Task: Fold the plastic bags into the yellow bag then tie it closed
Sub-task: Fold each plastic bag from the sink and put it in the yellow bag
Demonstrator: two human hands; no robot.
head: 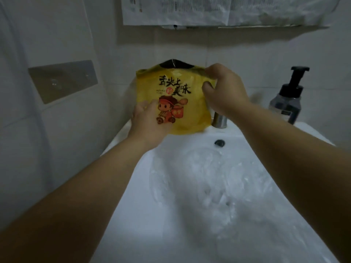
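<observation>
The yellow bag point(188, 103), printed with black characters and a cartoon figure, is held up above the back of the white sink point(133, 186). It looks stuffed, and something dark point(173, 63) shows at its top opening. My left hand point(150, 122) holds the bag's lower left part, fingers spread against it. My right hand point(224, 92) grips the bag's upper right edge with curled fingers. Crumpled clear plastic bags point(209, 183) lie in the sink basin below.
A metal tap point(220, 120) stands behind the bag at the sink's back rim, with the drain knob point(219, 142) just in front of it. A pump soap bottle point(286, 99) stands at the right. Tiled wall with a metal plate point(62, 81) at left; papers point(209, 10) hang above.
</observation>
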